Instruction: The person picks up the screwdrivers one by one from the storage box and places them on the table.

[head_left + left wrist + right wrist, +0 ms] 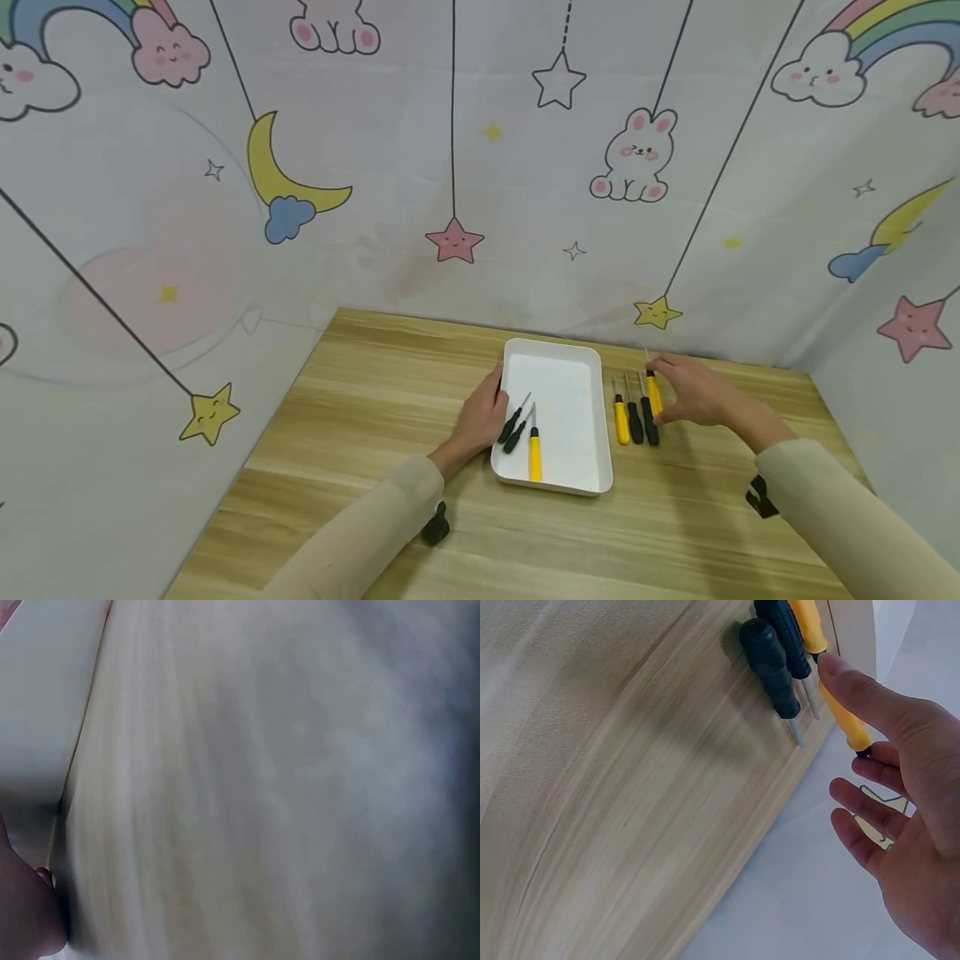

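Observation:
My left hand (480,414) grips the left side of a white tray (566,364); the tray's outer wall (49,697) and part of the hand (30,911) show in the left wrist view. Inside the tray lie two small black screwdrivers (515,438) and a yellow-handled screwdriver (535,458). To its right, my right hand (693,392) pinches another yellow screwdriver (845,720) between thumb and index finger, its other fingers loosely bent. Beside that one lie two black screwdrivers (635,422) and a further yellow screwdriver (622,421) in a row, shafts pointing away from me.
The wood-grain table (375,392) meets a white cloth backdrop (405,167) with cartoon prints along its back and sides. The row of screwdrivers lies near the table's back edge, close to the tray's right wall.

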The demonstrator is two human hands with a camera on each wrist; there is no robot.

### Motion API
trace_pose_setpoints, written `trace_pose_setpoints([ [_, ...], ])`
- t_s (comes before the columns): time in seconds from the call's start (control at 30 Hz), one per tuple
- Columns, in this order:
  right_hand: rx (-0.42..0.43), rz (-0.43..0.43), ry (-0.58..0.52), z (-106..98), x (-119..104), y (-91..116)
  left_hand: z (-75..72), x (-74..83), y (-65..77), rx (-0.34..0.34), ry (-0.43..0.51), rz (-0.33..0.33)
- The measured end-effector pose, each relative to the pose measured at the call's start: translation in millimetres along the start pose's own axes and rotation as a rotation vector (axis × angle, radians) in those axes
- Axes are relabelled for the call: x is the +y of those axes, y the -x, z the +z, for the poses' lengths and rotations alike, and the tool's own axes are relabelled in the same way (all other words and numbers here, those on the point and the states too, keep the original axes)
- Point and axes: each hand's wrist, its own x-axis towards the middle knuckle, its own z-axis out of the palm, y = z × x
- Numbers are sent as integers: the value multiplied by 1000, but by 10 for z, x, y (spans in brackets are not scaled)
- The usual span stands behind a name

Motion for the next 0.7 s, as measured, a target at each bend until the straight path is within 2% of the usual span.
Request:
trace_pose_setpoints([
  [0.33, -33, 39, -5, 102, 75, 4, 7, -7, -15, 3, 9, 9],
  [0.7, -24, 28, -4, 221, 174, 44, 14, -9, -13, 11, 2, 9],
])
